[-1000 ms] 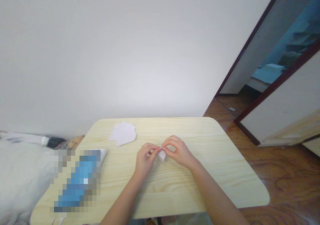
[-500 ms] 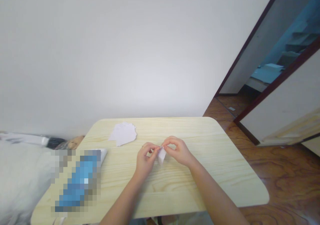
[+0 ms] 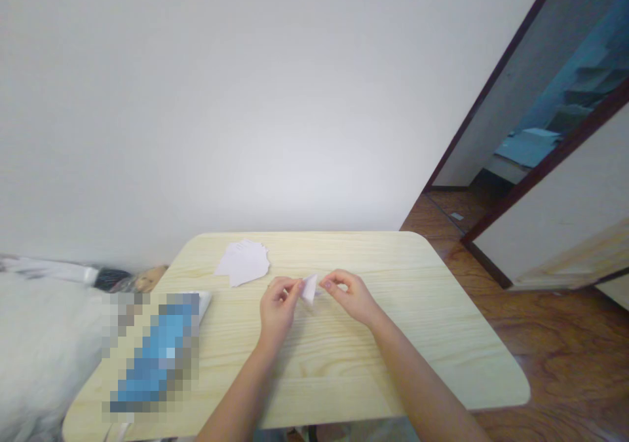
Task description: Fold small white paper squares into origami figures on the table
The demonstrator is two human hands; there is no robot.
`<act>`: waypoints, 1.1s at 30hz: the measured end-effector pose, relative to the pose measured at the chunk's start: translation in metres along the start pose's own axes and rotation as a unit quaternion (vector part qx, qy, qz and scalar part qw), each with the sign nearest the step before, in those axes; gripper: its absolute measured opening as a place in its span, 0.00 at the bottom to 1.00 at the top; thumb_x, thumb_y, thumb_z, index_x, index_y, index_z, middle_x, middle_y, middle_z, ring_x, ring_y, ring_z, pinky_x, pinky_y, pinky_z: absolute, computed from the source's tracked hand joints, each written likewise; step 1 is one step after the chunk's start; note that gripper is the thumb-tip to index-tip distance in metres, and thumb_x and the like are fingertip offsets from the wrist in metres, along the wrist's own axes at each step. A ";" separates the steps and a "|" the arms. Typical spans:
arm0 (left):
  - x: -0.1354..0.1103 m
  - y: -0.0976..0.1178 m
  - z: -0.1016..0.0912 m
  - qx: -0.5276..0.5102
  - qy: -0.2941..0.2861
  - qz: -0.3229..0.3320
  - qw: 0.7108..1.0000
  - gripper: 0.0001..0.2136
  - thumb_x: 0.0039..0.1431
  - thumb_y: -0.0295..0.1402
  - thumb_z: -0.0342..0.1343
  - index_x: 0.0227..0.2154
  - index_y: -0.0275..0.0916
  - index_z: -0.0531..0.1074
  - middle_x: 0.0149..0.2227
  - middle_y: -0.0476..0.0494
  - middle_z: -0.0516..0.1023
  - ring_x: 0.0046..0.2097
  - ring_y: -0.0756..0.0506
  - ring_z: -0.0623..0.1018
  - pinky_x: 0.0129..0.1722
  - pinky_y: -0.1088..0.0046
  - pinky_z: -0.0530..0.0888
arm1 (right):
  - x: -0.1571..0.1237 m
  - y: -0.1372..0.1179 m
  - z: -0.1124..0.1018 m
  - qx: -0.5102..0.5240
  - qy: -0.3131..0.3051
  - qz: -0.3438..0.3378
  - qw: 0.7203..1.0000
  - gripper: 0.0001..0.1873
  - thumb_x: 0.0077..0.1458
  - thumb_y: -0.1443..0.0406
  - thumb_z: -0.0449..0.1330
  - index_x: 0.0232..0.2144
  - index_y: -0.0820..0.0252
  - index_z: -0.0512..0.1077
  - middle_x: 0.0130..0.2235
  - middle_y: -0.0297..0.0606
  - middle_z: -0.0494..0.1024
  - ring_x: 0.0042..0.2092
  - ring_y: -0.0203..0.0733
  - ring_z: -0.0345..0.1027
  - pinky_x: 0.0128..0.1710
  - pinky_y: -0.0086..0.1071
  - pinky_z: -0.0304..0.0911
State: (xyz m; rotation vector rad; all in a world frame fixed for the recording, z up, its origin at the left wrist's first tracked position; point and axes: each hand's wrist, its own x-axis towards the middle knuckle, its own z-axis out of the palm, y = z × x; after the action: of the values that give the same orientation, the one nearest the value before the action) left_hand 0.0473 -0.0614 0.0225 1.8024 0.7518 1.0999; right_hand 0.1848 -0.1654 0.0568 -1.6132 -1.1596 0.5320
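Between the thumb and fingers of my left hand [image 3: 278,304] is a small folded white piece of paper [image 3: 309,289], held above the table with a pointed end downward. My right hand [image 3: 351,296] is just to the right of it, thumb and forefinger pinched together. A narrow gap shows between those right fingertips and the main part of the paper. A faint pale blur lies under the right fingertips, so whether they hold a bit of paper is unclear. Farther back on the left lies a loose stack of white paper pieces [image 3: 246,264] with uneven edges.
The light wood-grain table [image 3: 422,357] has rounded corners and stands against a white wall [image 3: 295,101]. A blurred-out blue item [image 3: 157,353] lies on its left side. White fluffy fabric [image 3: 44,344] is beyond the left edge. At right are a wooden floor [image 3: 560,337] and a doorway.
Both hands were together at the paper's upper edge. My left hand has moved slightly left with the paper, and the right fingertips have come apart from its main part.
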 end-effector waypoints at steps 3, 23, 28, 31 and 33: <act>0.001 0.000 0.001 0.008 0.014 0.007 1.000 0.07 0.48 0.37 0.56 0.23 0.38 0.75 0.24 0.47 0.72 0.29 0.50 0.71 0.25 0.77 0.66 | -0.005 -0.007 0.012 -0.038 -0.036 -0.032 0.998 0.08 0.46 0.61 0.60 0.27 0.61 0.72 0.30 0.36 0.75 0.33 0.37 0.67 0.36 0.30 0.61; -0.005 -0.005 0.008 -0.078 0.004 -0.053 0.996 0.10 0.44 0.36 0.60 0.26 0.37 0.67 0.27 0.50 0.66 0.28 0.51 0.70 0.22 0.79 0.70 | 0.002 0.016 0.021 -0.009 -0.002 0.042 0.999 0.10 0.51 0.64 0.53 0.28 0.63 0.72 0.26 0.35 0.74 0.28 0.35 0.64 0.28 0.26 0.58; -0.008 0.000 0.007 -0.039 -0.086 -0.009 0.996 0.08 0.52 0.35 0.53 0.33 0.40 0.73 0.34 0.45 0.70 0.36 0.49 0.73 0.28 0.75 0.74 | 0.004 0.018 0.023 0.079 -0.023 0.040 0.996 0.10 0.50 0.64 0.53 0.28 0.62 0.72 0.27 0.35 0.74 0.30 0.37 0.66 0.31 0.28 0.60; -0.007 0.003 0.008 -0.029 -0.090 0.012 0.995 0.08 0.53 0.34 0.53 0.35 0.41 0.73 0.36 0.45 0.70 0.37 0.49 0.73 0.31 0.74 0.75 | 0.004 0.016 0.023 0.082 -0.027 0.039 0.996 0.10 0.50 0.64 0.53 0.26 0.62 0.73 0.27 0.35 0.74 0.30 0.37 0.66 0.32 0.29 0.61; -0.007 0.005 0.008 -0.030 -0.091 0.016 0.995 0.09 0.52 0.34 0.53 0.36 0.41 0.73 0.36 0.45 0.70 0.35 0.49 0.74 0.30 0.75 0.75 | 0.002 0.014 0.022 0.069 -0.028 0.042 0.996 0.09 0.49 0.64 0.54 0.26 0.62 0.73 0.27 0.35 0.74 0.30 0.37 0.66 0.32 0.29 0.60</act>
State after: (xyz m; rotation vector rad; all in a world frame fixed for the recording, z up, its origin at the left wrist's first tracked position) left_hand 0.0519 -0.0721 0.0223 1.8399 0.5781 0.9535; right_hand 0.1738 -0.1527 0.0361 -1.5411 -1.0757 0.7021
